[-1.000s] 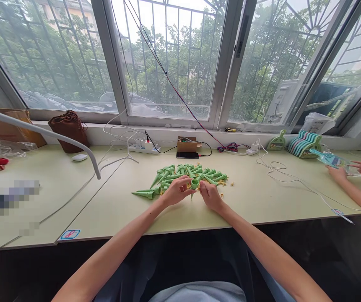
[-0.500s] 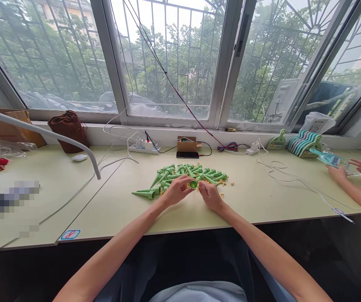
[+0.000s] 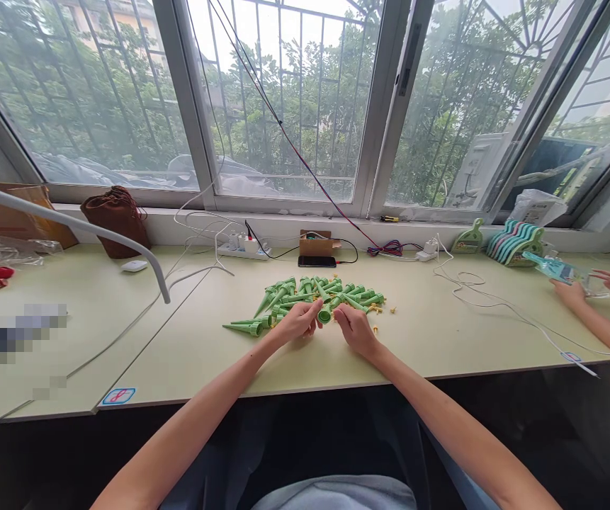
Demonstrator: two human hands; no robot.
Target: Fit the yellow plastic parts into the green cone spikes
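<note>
My left hand (image 3: 299, 320) is closed on a green plastic spike (image 3: 324, 316), its hollow round end turned towards me. The rest of that spike is largely hidden. Just to its right, my right hand (image 3: 356, 329) has its fingers pinched together, apart from the spike's rim. Whatever those fingers hold, if anything, is hidden. Behind both hands lies a pile of similar green spikes (image 3: 282, 287), long cones with wide capped ends. Several small yellow pieces (image 3: 392, 310) are scattered around the pile. Two more spikes (image 3: 245, 325) lie left of my left hand.
A phone (image 3: 317, 261) and a small cardboard box (image 3: 315, 245) stand behind the pile. White cables (image 3: 475, 283) run across the table (image 3: 443, 340) at right. Another person's hands (image 3: 570, 292) hold a light-blue item there. A grey curved tube (image 3: 124, 237) crosses the left side.
The held spike's open end has tipped downward and sits slightly lower. My left fingers have shifted around it, and my right fingertips have drawn slightly away from its rim.
</note>
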